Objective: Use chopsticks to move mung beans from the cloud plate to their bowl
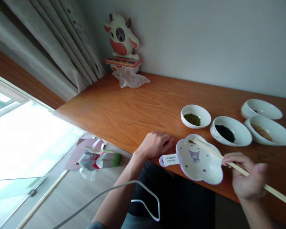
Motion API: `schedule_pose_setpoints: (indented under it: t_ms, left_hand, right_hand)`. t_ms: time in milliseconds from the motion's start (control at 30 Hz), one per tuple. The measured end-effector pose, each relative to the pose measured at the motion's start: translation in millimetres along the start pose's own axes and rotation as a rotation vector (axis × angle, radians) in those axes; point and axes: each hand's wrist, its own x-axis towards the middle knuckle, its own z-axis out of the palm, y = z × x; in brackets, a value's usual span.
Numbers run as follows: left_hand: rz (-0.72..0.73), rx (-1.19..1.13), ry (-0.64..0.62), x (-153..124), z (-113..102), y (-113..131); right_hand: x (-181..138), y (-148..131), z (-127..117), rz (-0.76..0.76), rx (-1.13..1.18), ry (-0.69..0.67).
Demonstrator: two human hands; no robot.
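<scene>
At the far left hangs a grey curtain (50, 41), and then a cow toy (120, 38) with a keyboard stands on the wooden table (105, 105), a crumpled clear bag (131, 79) at its foot. The left hand (157, 144) rests at the table's near edge, fingers loosely curled (whether anything is under them, I cannot tell). Just beside it sits the flower-shaped dish (212, 173), its handle bearing a paper label (171, 160); behind stands a bowl of green beans (205, 120). Next comes a bowl of black pieces (243, 136). The right hand (249, 176) grips chopsticks (212, 151), fingers closed round them, tips inside the dish near a few small dark bits (191, 142). Rightmost are a white bowl (269, 109) and, nearer, a bowl of yellowish pieces (281, 133).
</scene>
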Motion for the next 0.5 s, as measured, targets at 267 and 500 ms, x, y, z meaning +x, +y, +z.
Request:
schedule_pose_setpoints:
  t_ms: [267, 500]
  left_hand:
    - [-0.04, -0.344, 0.006, -2, -17, -11]
    - [-0.051, -0.312, -0.042, -4, -19, -7]
  right_hand:
    - [-10, -30, 12, -0.059, -0.164, -0.026]
    - [-19, -51, 13, -0.029, -0.156, -0.06]
